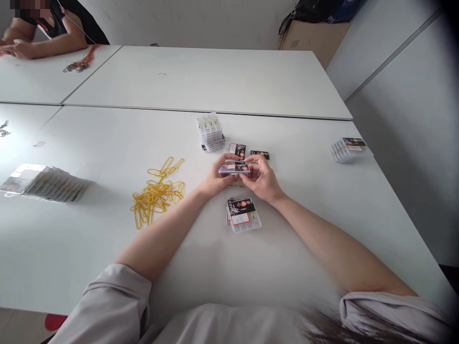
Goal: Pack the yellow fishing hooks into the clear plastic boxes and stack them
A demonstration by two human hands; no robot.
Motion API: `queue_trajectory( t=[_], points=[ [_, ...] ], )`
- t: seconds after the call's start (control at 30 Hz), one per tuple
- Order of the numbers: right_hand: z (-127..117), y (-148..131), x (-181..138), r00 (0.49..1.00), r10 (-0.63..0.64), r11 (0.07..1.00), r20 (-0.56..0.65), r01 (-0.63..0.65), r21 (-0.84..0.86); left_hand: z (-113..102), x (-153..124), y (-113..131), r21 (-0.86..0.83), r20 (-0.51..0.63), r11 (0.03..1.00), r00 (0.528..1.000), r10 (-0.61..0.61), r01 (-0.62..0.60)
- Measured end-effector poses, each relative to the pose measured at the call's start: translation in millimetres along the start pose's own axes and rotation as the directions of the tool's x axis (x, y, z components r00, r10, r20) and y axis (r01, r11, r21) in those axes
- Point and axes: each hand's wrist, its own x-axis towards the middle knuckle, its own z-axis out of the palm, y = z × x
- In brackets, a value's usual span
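White table [287, 267] bears yellow bands [158, 193], packet stacks [211, 133], loose packets [244, 215].

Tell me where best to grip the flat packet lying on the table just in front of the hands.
Probably by the packet's two long side edges, coming from above: it lies flat on the white table, label up, with free space around it and both hands busy beyond.

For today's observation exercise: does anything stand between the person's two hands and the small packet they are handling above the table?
Nothing visible does. The left hand and right hand both already grip the small packet directly, one at each end. The pile of yellow rubber bands lies off to the left, and another packet rests nearer the person.
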Motion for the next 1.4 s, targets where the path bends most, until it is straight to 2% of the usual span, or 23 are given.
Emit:
queue_trajectory(
  t=[0.17, 0.33, 0.6, 0.8, 1.0, 1.4],
  points=[
    [-0.2, -1.1, -0.4, 1.000, 0.001, 0.999, 0.010, -0.001, 0.034, 1.2, -1.0, 2.3, 0.000, -0.023, 1.000, 0.999, -0.026, 0.026],
    [-1.4, 0.9, 0.7, 0.999, 0.024, 0.997, 0.028, -0.026, 0.079, 4.6, 0.2, 1.5, -0.187, -0.007, 0.978, 0.996, -0.094, 0.092],
    [-2.5, 1.8, -1.4, 0.999, 0.028, 0.992, 0.029, -0.031, 0.121, 4.2, 0.8, 0.1, -0.352, 0.013, 0.929, 0.993, -0.118, 0.114],
    [-3.4, -0.3, -1.7, 0.999, 0.005, 0.989, -0.043, 0.001, 0.147, 1.3, 2.3, 3.1, -0.456, 0.043, 0.871, 0.982, -0.182, 0.181],
    [-2.9, 0.8, -1.9, 0.993, -0.015, 0.992, -0.118, 0.030, 0.124, -2.1, 3.3, 5.0, -0.417, 0.120, 0.851, 0.947, -0.297, 0.319],
    [-2.8, 0.2, -1.5, 0.993, -0.009, 0.994, -0.119, 0.022, 0.107, -0.4, 2.1, 5.1, -0.370, 0.080, 0.873, 0.947, -0.311, 0.318]
  ],
)
